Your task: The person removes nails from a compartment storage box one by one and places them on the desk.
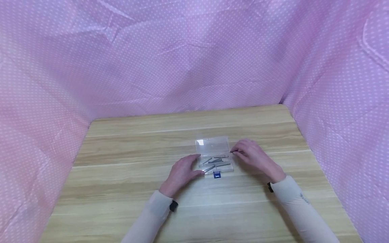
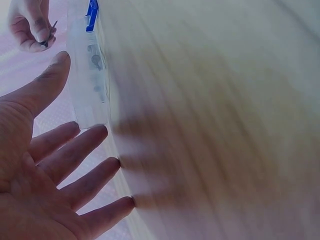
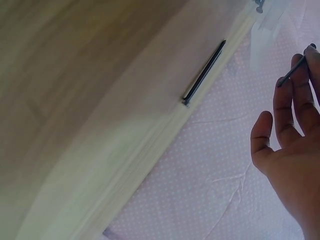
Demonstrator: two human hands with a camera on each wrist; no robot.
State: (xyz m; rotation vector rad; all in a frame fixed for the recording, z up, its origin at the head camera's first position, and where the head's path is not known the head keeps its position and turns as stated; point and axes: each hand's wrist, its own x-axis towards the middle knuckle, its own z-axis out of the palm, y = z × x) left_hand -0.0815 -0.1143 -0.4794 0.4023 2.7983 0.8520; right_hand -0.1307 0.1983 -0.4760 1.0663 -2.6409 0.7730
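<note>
A clear plastic box (image 1: 231, 167) with a blue latch (image 1: 217, 174) lies on the table, its transparent lid (image 1: 211, 145) swung back. Several grey nails (image 1: 216, 161) lie loose inside it. At the box's left end, my left hand (image 1: 182, 172) rests with spread, fairly straight fingers, thumb by the front corner and fingertips by the back. My right hand (image 1: 250, 155) is just past the right end and pinches a dark nail (image 3: 292, 71) between thumb and fingertips. Another nail (image 3: 204, 72) lies on the table near that hand in the right wrist view.
The wood-grain table (image 1: 121, 189) has rounded far corners. Pink dotted cloth (image 1: 182, 60) hangs behind it and along both sides. Black bands (image 1: 173, 206) show at the sleeve cuffs.
</note>
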